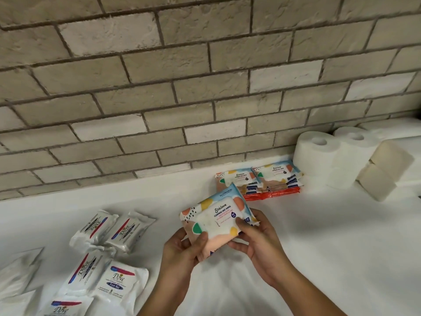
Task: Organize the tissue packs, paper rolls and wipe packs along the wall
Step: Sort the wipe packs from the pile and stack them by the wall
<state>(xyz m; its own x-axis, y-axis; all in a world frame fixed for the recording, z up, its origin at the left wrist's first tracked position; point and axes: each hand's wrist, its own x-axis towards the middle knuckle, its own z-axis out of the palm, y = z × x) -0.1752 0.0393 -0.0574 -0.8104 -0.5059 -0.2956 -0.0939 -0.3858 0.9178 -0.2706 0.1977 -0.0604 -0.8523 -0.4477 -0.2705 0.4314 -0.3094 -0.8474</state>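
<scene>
Both hands, left hand (182, 249) and right hand (257, 242), grip a colourful wipe pack (218, 220) well out from the brick wall (182, 87). Stacked wipe packs (257, 181) lie near the wall's foot, with white paper rolls (330, 156) standing against it. Beige rolls (385, 169) sit farther from the wall, and white Dove packs (109, 247) lie scattered well off it.

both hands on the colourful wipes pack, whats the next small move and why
Probably carry the wipes pack forward and right and lay it on the nearer stack by the brick wall. The left hand and right hand both grip it off the surface, and that stack is topped by a pack of the same print.
</scene>
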